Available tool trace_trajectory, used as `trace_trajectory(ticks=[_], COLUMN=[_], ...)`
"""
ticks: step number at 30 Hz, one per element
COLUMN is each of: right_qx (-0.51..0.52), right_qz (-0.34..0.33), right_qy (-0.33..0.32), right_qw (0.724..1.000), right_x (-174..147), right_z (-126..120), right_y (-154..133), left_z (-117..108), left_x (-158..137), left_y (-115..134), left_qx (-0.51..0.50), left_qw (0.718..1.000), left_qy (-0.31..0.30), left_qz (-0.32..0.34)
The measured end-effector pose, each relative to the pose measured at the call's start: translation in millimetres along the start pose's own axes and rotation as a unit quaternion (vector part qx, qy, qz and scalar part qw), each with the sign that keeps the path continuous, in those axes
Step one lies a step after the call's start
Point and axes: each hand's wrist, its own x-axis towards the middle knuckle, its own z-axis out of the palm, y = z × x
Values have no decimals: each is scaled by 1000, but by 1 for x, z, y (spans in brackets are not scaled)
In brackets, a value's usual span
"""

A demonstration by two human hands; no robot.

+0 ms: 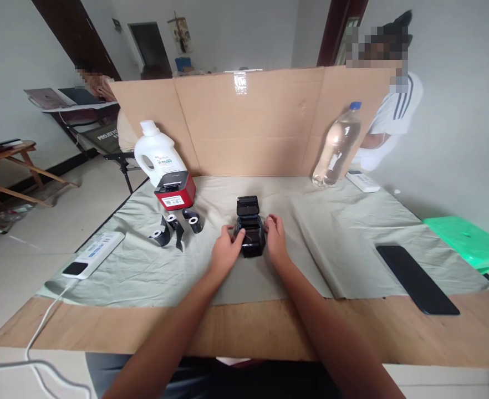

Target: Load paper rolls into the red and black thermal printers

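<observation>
A small black device [253,243] sits near the middle of a cloth-covered surface [244,327], between a person's two hands, its lid [248,206] raised at the far side. The left hand [225,249] is partly curled against the device's left side, thumb on its near left edge; how firmly it grips cannot be told. The right hand [276,239] is loosely curled beside the right side, fingertips at the edge; whether they press on it cannot be told.

The near edge of the surface is a strip of bare wood, running below both forearms. Grey-green cloth [311,238] covers the rest, with a long crease to the right of the right hand. That cloth stretches from the right hand to a dark phone [417,280], well apart near the right edge. Left of the left hand, beyond a narrower stretch, lie three black rolls [160,237], just nearer than a red box [179,194] and a white jug [161,156]. A white strip-shaped item [95,254] with a cable lies by the left edge. At the far side stands a cardboard panel [248,133], with a clear bottle [338,147] before its right part
</observation>
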Motion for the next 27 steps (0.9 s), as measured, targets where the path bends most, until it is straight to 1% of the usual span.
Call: trace_trajectory(ticks=[3, 6, 10, 12, 14, 16, 18, 20, 22, 24, 27], right_qx=[13, 10, -1, 1, 0, -10, -18, -6, 23, 43, 20], right_qz=[-8, -11, -2, 2, -2, -22, -45, -44, -13, 21, 33], right_qy=[16, -14, -58, -70, -80, -89, -97, -114, -134, -153, -195], right_qw=[1000, 1000, 998, 998, 997, 996, 994, 993, 991, 987, 980], right_x=[21, 46, 69, 74, 74, 72, 69, 65, 64, 63, 66], right_z=[1, 14, 36, 43, 46, 46, 46, 45, 43, 41, 36], right_y=[-10, -19, -19, -14, -9, -6, -6, -8, -12, -16, -28], left_z=[-4, -7, -6, -2, 2, 4, 1, -6, -16, -26, -37], left_x=[-23, -29, -31, -34, -37, -38, -36, -31, -25, -20, -16], left_y=[-2, 2, 7, 8, 8, 7, 4, 1, -2, -3, 0], left_qx=[52, 47, 21, 14, 1, -15, -27, -33, -31, -28, -36], left_qw=[998, 998, 996, 995, 995, 995, 993, 984, 969, 953, 935], left_qy=[-17, -30, -88, -101, -100, -99, -113, -162, -229, -283, -341], left_qz=[-17, -15, -3, -2, 2, 15, 36, 61, 89, 106, 84])
